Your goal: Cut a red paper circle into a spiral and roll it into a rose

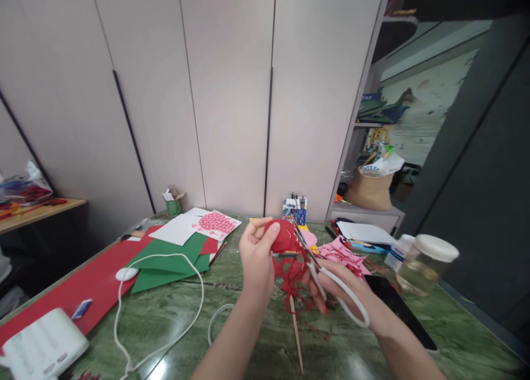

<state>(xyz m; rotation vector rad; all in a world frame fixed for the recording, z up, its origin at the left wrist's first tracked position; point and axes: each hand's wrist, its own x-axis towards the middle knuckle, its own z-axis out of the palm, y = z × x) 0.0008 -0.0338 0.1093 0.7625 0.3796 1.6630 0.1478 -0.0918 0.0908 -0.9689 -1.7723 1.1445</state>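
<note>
Several red rounds (281,236), apparently cut, sit pinched in your left grip (257,244) above the desk (339,355); your right grip (340,279) holds scissors (315,262) beside them. Trimming seems unfinished: scraps (293,272) hang below.

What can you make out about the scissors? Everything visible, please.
The scissors have slim, metallic-looking blades and white handles, one a large loop that looks like plastic. The right hand grips them by the handles, above the green tabletop. They are tilted, blades pointing up and leftward in the picture, at the right edge of the round red paper held in the left hand. Blur hides how far the blades are open and whether they touch the paper.
</note>
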